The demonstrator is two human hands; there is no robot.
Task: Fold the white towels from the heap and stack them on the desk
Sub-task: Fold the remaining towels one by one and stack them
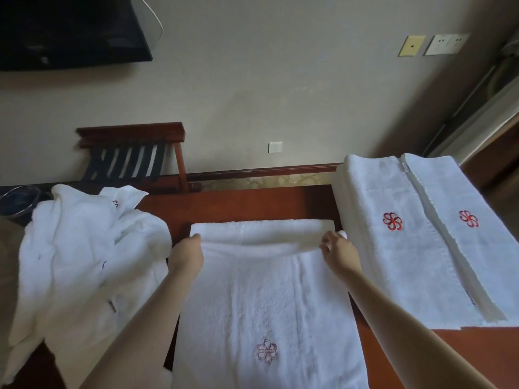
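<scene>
Fingertips partly hidden, the left hand (186,255) and right hand (338,252) each grip the thick far fold of the plush white terry towel (266,299), its near end cropped.

This is looking like a hotel guest room. A reddish-brown polished wooden desk (252,203) is standing against a plain beige wall. Beyond the desk's left end, a dark-red wooden luggage rack with black straps (132,158) is standing at the wall, and a black flat wall-mounted television (70,32) is hanging above it. On the desk's right end, folded white terry towels with a red embroidered flower emblem (393,248) are lying side by side. A spread white towel with the same flower in pale stitching (266,304) is lying at the desk's middle. A rumpled heap of white towels (84,248) is sitting on its left end.
</scene>
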